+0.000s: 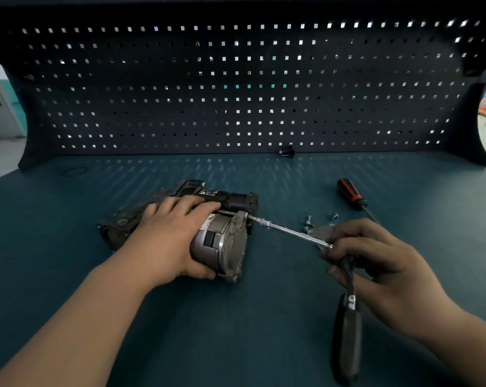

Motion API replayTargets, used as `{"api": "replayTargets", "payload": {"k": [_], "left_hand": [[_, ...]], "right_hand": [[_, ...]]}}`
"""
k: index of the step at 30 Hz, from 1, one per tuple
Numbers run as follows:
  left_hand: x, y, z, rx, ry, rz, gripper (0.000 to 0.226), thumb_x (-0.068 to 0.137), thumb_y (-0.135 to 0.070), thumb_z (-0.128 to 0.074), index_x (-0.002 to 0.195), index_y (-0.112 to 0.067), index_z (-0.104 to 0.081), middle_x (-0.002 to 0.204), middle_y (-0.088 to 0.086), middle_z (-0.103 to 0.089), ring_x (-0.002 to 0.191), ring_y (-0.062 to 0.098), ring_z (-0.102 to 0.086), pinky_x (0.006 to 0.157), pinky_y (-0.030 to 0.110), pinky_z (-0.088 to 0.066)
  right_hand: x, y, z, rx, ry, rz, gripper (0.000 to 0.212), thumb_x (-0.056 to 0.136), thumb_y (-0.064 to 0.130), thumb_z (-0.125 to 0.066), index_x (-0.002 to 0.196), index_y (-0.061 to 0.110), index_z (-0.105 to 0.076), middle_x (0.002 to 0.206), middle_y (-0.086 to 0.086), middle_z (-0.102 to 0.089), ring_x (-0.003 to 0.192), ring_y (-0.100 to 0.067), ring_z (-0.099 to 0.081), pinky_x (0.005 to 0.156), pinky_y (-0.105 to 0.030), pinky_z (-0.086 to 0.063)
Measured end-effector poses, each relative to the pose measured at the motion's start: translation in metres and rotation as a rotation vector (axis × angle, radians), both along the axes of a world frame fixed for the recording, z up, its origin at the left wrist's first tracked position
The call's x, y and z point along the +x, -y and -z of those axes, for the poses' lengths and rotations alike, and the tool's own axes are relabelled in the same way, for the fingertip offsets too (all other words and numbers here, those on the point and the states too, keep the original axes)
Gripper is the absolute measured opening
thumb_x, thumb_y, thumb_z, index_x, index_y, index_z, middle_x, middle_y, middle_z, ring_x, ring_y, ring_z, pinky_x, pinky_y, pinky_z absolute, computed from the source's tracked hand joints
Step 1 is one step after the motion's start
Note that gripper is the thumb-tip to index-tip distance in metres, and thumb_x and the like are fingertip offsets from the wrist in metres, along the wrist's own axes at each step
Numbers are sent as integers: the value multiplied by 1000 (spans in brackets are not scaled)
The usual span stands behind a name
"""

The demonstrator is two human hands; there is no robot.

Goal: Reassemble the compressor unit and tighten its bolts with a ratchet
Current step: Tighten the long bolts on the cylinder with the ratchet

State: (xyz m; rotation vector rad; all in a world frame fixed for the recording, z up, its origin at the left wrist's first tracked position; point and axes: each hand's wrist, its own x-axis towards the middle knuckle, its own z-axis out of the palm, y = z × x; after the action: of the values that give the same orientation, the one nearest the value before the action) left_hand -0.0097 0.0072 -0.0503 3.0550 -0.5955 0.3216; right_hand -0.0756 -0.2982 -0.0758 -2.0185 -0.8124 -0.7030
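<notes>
Head view: compressor unit (208, 230) lies on its side on the bench (152, 331), left of centre. Left hand (169, 236) wraps the grey motor body, fingers curled over the top and thumb beneath, pinning it. Right hand (375, 255) curls round the head end of the ratchet (347, 339). Its extension bar (289, 231) runs up-left to the end flange's upper corner. Judgement: hold the bar in line with the bolt, press inward, swing in short arcs, brace the body against turning. Loose bolts (308, 220) lie just beside the right hand. Hidden: ratchet head under the fingers. Socket seating too small to tell.
</notes>
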Motion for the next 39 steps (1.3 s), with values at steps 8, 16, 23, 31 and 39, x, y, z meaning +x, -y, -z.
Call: {"api": "replayTargets", "payload": {"k": [8, 16, 23, 31, 39], "left_hand": [[4, 8, 5, -14, 86, -53, 114, 44, -80, -61, 144, -44, -19, 139, -14, -31, 120, 14, -22, 96, 34, -16], [9, 15, 10, -15, 115, -93, 113, 49, -77, -64, 144, -39, -16, 143, -12, -22, 124, 17, -19, 102, 36, -11], [15, 24, 18, -69, 186, -157, 111, 44, -84, -54, 141, -37, -26, 137, -8, -26, 117, 18, -22, 93, 34, -15], [16, 25, 18, -96, 222, -172, 112, 43, -88, -41, 140, -34, -32, 134, -5, -33, 117, 19, -28, 91, 33, -15], [13, 21, 17, -6, 188, -117, 107, 49, -83, -57, 139, -38, -20, 129, -8, -20, 115, 17, -23, 88, 33, -14]], "right_hand": [[45, 6, 5, 201, -316, 5, 35, 97, 7, -46, 88, 40, -51, 112, 15, -60, 94, -11, -65, 78, -23, -53], [93, 23, -9, -226, -100, 341, 8, 90, 33, -38, 96, 34, -44, 82, 19, -50, 71, -10, -52, 64, -26, -32], [96, 5, -11, 220, -539, 312, 25, 94, 43, -39, 77, 34, -54, 59, 2, -53, 45, -13, -46, 48, -28, -37], [115, 0, -39, 297, -799, 292, 40, 96, 43, -39, 81, 12, -58, 45, 1, -43, 32, -12, -29, 35, -16, -22], [120, 6, -15, 0, -219, 412, 31, 89, 33, -61, 60, 25, -55, 54, 11, -51, 50, -2, -48, 54, -20, -41]]}}
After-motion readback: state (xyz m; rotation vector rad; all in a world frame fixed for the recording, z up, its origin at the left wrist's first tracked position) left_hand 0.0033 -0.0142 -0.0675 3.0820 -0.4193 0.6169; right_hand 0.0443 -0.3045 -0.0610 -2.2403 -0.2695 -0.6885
